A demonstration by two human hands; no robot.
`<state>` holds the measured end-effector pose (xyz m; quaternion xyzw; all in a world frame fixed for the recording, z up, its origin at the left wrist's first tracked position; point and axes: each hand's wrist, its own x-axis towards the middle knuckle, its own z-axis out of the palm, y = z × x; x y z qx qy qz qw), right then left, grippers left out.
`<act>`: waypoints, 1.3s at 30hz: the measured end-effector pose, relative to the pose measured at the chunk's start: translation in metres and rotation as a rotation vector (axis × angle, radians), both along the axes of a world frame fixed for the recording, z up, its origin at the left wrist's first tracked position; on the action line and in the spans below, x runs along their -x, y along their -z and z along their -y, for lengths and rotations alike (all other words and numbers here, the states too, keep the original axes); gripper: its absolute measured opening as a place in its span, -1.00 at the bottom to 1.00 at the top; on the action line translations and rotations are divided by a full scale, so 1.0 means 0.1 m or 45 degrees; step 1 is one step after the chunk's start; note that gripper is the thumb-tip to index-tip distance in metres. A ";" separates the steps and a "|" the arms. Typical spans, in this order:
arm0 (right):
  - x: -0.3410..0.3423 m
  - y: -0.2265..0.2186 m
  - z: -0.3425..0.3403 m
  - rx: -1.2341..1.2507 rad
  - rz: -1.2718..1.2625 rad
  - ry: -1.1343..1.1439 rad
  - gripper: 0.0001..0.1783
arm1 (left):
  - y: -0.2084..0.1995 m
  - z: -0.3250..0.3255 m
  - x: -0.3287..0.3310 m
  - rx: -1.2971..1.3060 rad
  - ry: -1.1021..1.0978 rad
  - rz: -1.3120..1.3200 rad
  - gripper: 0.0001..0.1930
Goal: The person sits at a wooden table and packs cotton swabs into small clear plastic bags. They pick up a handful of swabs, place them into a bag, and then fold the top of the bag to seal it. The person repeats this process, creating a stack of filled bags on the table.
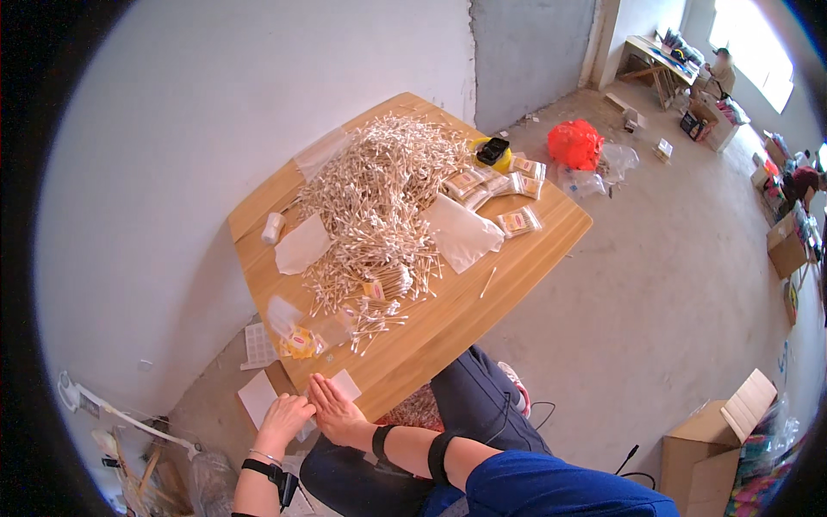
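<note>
Immediately right of the straight-fingered right hand (338, 415) lies a small white flat sheet (347, 384); the curled left hand (289, 417) is farther, both grips indiscernible.

Your L hand (286, 422) & R hand (338, 414) are close tog. at the wood surface (448, 323), w/ a swab pile (370, 189) & bagged swabs (519, 222) on it.

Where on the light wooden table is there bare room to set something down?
Widest on the wooden table: the strip between the heap of white-tipped cotton swabs and the near right edge, with one loose swab on it. Another: the right corner, past the clear plastic swab packet. Crowded: the middle, and the near left corner, with yellow printed packaging and the right hand.
</note>
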<state>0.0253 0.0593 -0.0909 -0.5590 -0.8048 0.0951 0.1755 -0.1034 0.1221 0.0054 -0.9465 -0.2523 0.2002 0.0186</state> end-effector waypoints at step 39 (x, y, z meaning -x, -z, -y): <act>-0.04 -0.13 0.04 0.038 0.057 -0.056 -0.31 | 0.02 0.04 0.10 0.355 -0.336 0.216 -0.94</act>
